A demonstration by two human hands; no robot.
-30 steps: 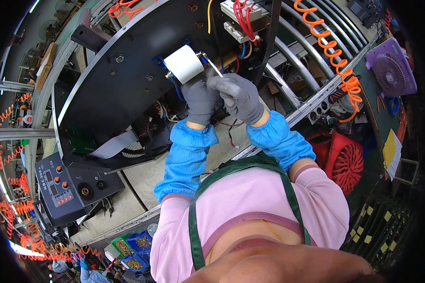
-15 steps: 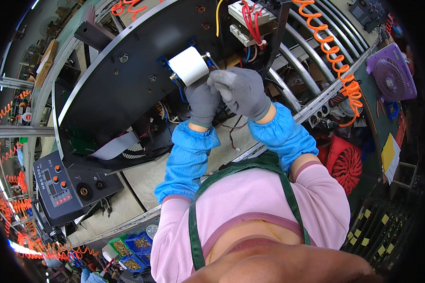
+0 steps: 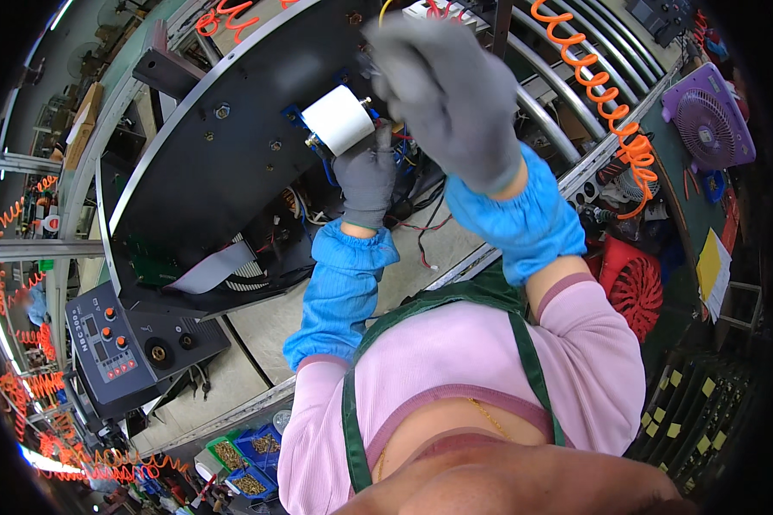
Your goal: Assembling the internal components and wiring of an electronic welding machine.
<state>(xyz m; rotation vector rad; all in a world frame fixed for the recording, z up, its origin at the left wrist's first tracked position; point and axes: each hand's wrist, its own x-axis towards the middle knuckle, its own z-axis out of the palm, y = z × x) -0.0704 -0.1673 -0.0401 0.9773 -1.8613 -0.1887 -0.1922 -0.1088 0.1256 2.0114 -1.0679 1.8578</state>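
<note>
A white cylinder (image 3: 337, 120) with brass-coloured terminals at its ends is mounted on a black metal panel (image 3: 232, 163). My left hand (image 3: 368, 182), in a grey glove, is closed just below the cylinder's right end. Its fingertips are by the terminal and some blue wires; what they pinch, if anything, is hidden. Raised to the right of the cylinder, my right hand (image 3: 455, 99), also gloved in grey, is smeared by motion. A blurred shiny bit shows by its fingertips, too unclear to name.
A grey ribbon cable (image 3: 215, 268) and loose wires lie at the panel's lower edge. A grey control box (image 3: 142, 339) with orange knobs stands at left. Orange coiled hose (image 3: 605, 99) hangs at right, above metal rollers (image 3: 541, 120). Blue bins (image 3: 262, 446) hold small brass-coloured parts.
My right hand has lifted away from my left hand, upward in the picture and toward the camera. My left hand has stayed beside the cylinder. The view has shifted slightly.
</note>
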